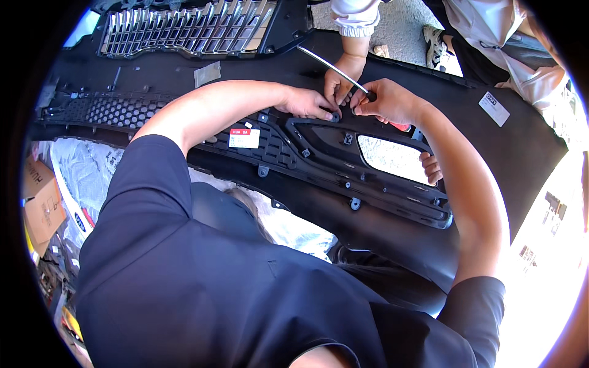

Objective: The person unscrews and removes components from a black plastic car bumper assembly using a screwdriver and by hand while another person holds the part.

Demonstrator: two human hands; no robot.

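Observation:
A large black car bumper [429, 98] lies with its inner side up, and a black trim frame [319, 138] with an oblong opening sits in it. At the upper end of that frame, my left hand [307, 103] has its fingers closed on a small black plastic piece [335, 116]. My right hand [396, 101] is closed around a screwdriver [331, 66]; its long metal shaft points up and left, away from the frame, and a red bit of handle shows below the palm. The right thumb and index finger come together beside the left hand; whether they pinch something is unclear.
A co-worker's hand [343, 76] reaches in between my hands, and other fingers [431, 167] grip the frame's opening. Beyond lies a chrome-slatted grille [190, 27]. A honeycomb mesh [119, 111] is at left, with a cardboard box [43, 199] and clear plastic wrap [89, 165] nearby.

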